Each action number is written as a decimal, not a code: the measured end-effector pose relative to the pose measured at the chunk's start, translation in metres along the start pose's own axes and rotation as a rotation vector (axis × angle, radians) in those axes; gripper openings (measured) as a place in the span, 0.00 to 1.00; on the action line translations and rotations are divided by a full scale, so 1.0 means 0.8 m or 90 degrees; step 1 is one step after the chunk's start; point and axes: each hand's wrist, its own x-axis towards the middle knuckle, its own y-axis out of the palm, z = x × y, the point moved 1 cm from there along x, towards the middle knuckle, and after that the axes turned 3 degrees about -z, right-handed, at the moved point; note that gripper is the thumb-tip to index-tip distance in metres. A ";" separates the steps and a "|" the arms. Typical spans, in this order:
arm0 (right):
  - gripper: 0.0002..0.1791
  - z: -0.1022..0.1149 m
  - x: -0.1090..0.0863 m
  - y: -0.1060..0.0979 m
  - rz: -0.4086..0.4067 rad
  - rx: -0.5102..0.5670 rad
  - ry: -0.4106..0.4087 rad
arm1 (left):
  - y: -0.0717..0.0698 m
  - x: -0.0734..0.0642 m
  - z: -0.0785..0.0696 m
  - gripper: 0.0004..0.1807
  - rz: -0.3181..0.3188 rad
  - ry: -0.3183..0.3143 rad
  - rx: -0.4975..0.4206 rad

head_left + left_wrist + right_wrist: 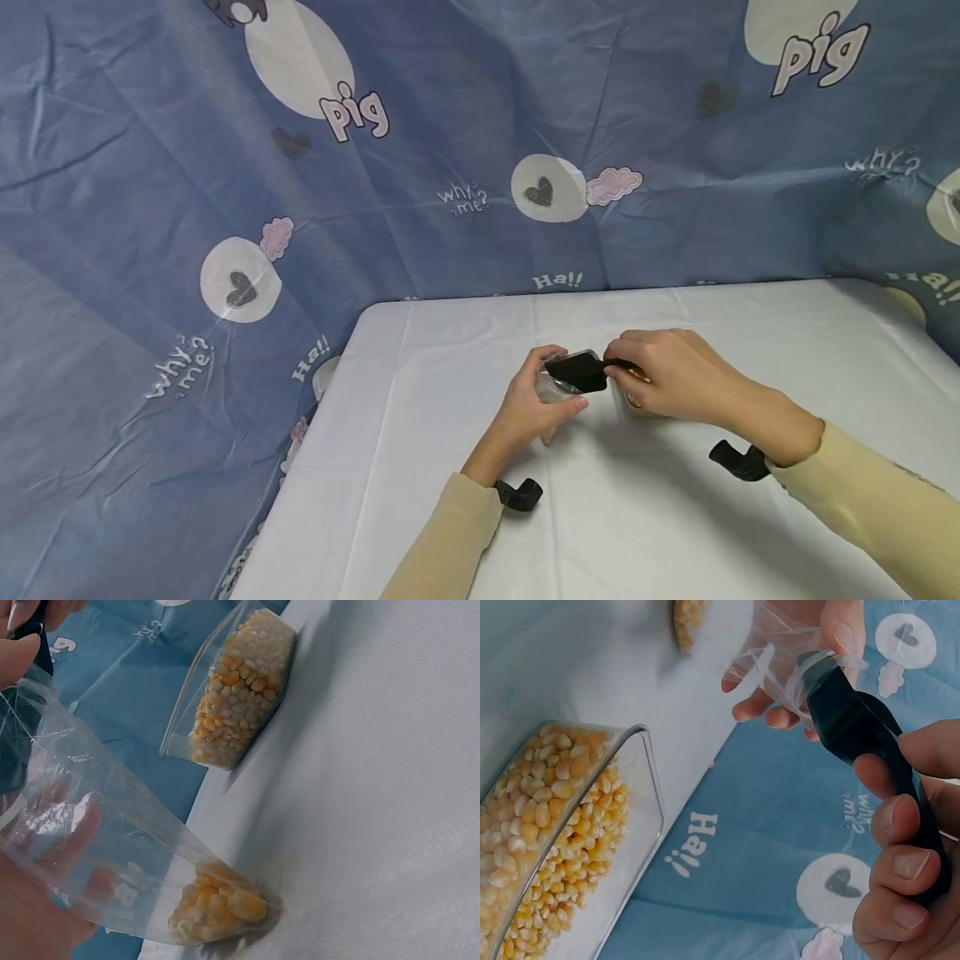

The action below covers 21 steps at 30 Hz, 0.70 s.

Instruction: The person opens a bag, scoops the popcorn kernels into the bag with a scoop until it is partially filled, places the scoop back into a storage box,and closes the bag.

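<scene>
My left hand point(522, 408) holds a clear plastic bag point(124, 825), its fingers and thumb around the mouth. A small heap of yellow corn kernels point(214, 906) fills the bag's pointed bottom, which hangs close over the white cloth. With curled fingers my right hand point(678, 375) grips the handle of a black scoop point(838, 712). The scoop's head is tilted into the bag's mouth; no kernels show on its visible side. Beside the bag, under my right hand in the head view, stands a clear box point(658, 799) with many corn kernels point(577, 840) in it.
A white cloth point(420, 467) covers the table. Behind and left of it hangs a blue printed curtain point(420, 150). Each wrist carries a black camera mount, the left one point(521, 496) low over the cloth, the right one point(741, 461) below the forearm.
</scene>
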 end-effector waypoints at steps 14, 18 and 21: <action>0.02 -0.013 -0.011 -0.016 -0.029 0.028 0.037 | 0.000 0.000 0.002 0.38 -0.014 -0.019 -0.013; 0.02 -0.017 -0.015 -0.021 -0.036 0.046 0.055 | 0.000 0.000 0.004 0.38 -0.015 -0.014 -0.013; 0.03 -0.021 -0.017 -0.026 -0.038 0.055 0.072 | 0.000 0.000 0.004 0.37 -0.014 -0.003 -0.020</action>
